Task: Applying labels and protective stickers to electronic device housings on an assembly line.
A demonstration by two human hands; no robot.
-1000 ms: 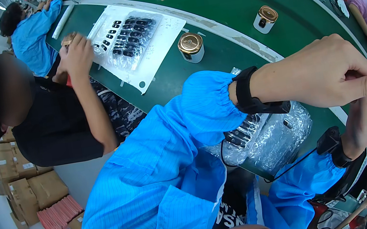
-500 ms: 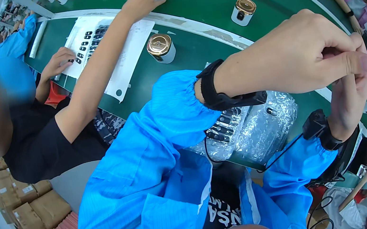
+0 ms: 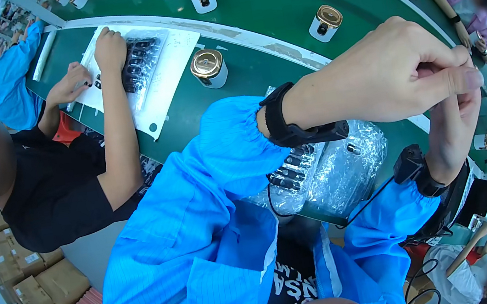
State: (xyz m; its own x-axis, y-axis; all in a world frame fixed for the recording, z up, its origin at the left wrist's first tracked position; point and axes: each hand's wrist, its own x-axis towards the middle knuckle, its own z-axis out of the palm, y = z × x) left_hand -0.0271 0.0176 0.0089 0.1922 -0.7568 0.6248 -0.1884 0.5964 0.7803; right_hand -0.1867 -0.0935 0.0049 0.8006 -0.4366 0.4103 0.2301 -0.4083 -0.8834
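My left hand point(image 3: 381, 73) reaches across to the right with thumb and fingers pinched together. Close against its fingertips is my right hand point(image 3: 456, 118), its fingers bent and mostly hidden behind the left hand. Whatever lies between the fingers is too small or covered to make out. Below my left forearm, clear plastic wrap point(image 3: 350, 163) lies on the green table beside a tray of small black parts point(image 3: 289, 176). Nearest on the left stands a white jar-shaped unit with a gold lid point(image 3: 208, 68).
Several more gold-topped white units, such as one point(image 3: 325, 22) at the right, stand on the green conveyor belt point(image 3: 258, 3). At the left a co-worker in black works over a white sheet point(image 3: 167, 94) with black parts. Cartons point(image 3: 55, 287) are stacked on the floor.
The co-worker's arm has drawn back from the belt to the parts on the white sheet. A gold-topped unit now shows where that hand was. My hands stay pinched together, shifting slightly.
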